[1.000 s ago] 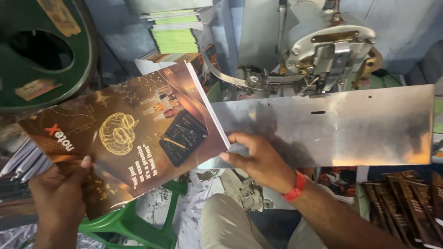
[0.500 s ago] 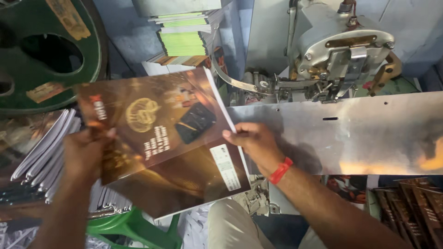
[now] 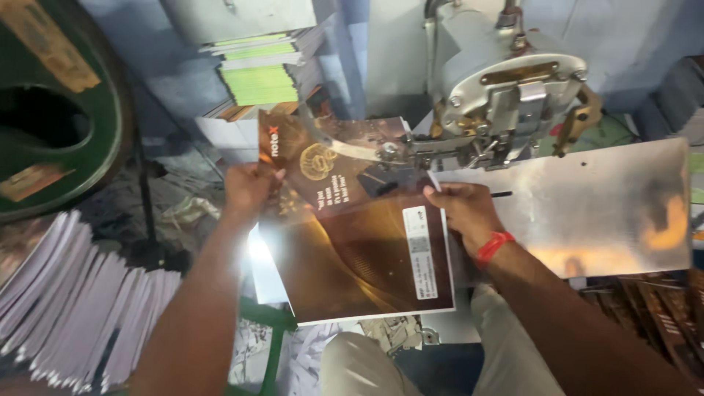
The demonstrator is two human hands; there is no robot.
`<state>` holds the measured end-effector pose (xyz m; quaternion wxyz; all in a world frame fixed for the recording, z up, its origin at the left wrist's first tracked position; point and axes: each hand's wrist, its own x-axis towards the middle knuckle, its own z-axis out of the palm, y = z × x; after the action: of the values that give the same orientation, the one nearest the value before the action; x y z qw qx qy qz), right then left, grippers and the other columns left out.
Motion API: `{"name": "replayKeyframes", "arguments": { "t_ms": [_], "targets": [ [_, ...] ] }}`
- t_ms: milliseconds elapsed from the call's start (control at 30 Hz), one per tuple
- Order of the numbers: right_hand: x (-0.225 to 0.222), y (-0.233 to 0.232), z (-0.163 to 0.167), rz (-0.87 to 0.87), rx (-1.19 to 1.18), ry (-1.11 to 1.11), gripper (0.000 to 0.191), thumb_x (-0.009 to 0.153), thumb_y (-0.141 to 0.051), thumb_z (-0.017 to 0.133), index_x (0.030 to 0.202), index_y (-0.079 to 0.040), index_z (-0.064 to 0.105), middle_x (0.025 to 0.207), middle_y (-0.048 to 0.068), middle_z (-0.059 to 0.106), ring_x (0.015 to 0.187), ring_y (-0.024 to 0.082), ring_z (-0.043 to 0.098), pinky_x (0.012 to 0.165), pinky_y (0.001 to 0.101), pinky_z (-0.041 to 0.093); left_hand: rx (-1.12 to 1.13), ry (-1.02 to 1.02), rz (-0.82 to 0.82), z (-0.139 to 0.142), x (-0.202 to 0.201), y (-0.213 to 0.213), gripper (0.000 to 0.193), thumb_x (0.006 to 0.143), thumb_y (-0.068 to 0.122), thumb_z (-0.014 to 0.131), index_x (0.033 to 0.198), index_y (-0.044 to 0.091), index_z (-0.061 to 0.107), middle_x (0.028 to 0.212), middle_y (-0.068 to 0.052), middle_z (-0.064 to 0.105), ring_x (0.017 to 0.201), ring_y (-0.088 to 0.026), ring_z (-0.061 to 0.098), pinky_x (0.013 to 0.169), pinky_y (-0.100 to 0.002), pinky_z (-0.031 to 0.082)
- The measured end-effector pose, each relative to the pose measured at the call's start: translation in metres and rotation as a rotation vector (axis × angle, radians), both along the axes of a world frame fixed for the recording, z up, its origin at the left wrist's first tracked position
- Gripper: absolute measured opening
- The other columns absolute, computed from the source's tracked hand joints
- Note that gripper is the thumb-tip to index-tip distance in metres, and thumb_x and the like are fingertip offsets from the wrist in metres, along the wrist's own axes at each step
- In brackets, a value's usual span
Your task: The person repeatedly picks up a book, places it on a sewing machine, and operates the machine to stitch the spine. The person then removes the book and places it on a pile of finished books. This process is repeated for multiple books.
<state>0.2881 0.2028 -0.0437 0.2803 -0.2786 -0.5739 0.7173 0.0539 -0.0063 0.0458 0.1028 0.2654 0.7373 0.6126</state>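
I hold a glossy dark-brown notebook cover [image 3: 345, 242], opened flat, in front of a grey stitching machine [image 3: 506, 95]. My left hand [image 3: 249, 189] grips its left edge near the top. My right hand [image 3: 463, 213], with a red band at the wrist, pinches its right edge beside the shiny metal machine table [image 3: 587, 205]. The cover's top edge lies under the machine's curved metal arm [image 3: 352, 150]. A white label strip shows on the cover's lower right part.
Stacks of white-edged booklets [image 3: 66, 301] lie at the lower left. Green and white book stacks [image 3: 260, 70] stand at the back. A big green wheel [image 3: 59, 117] is at the upper left. Brown covers [image 3: 660, 315] are piled at the lower right. Green stool legs [image 3: 271, 330] stand below.
The cover has moved right and up toward the machine, and now lies opened flat under its arm. My left hand has shifted from the cover's lower left to its upper left edge.
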Motion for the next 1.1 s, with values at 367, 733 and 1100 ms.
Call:
{"name": "replayKeyframes", "arguments": {
  "t_ms": [367, 733, 1100],
  "targets": [
    [0.051, 0.082, -0.006, -0.342, 0.169, -0.063, 0.024, 0.083, -0.015, 0.082, 0.1, 0.0, 0.074, 0.084, 0.002, 0.072, 0.068, 0.01, 0.068, 0.057, 0.0263, 0.055, -0.315, 0.448, -0.067, 0.002, 0.019, 0.109, 0.018, 0.077, 0.022, 0.079, 0.083, 0.005, 0.077, 0.081, -0.011, 0.077, 0.076, -0.024, 0.076, 0.069, -0.038, 0.058],
    [0.056, 0.113, 0.009, -0.444, 0.777, -0.367, 0.015, 0.082, -0.018, 0.086, 0.094, -0.01, 0.082, 0.081, 0.009, 0.078, 0.069, 0.017, 0.075, 0.069, 0.0297, 0.058, -0.581, 0.917, -0.162, -0.01, 0.01, 0.145, 0.028, 0.095, 0.029, 0.06, 0.096, 0.009, 0.079, 0.091, -0.012, 0.078, 0.087, -0.026, 0.074, 0.079, -0.041, 0.055],
    [0.06, 0.127, 0.014, -0.34, 1.273, -0.095, 0.026, 0.082, -0.029, 0.085, 0.098, -0.01, 0.076, 0.098, 0.003, 0.075, 0.091, 0.019, 0.073, 0.084, 0.0318, 0.056, -0.594, 0.804, -0.266, 0.003, 0.02, 0.148, 0.018, 0.092, 0.019, 0.067, 0.097, 0.007, 0.079, 0.091, -0.011, 0.079, 0.085, -0.02, 0.074, 0.077, -0.036, 0.057]
  ]
}}
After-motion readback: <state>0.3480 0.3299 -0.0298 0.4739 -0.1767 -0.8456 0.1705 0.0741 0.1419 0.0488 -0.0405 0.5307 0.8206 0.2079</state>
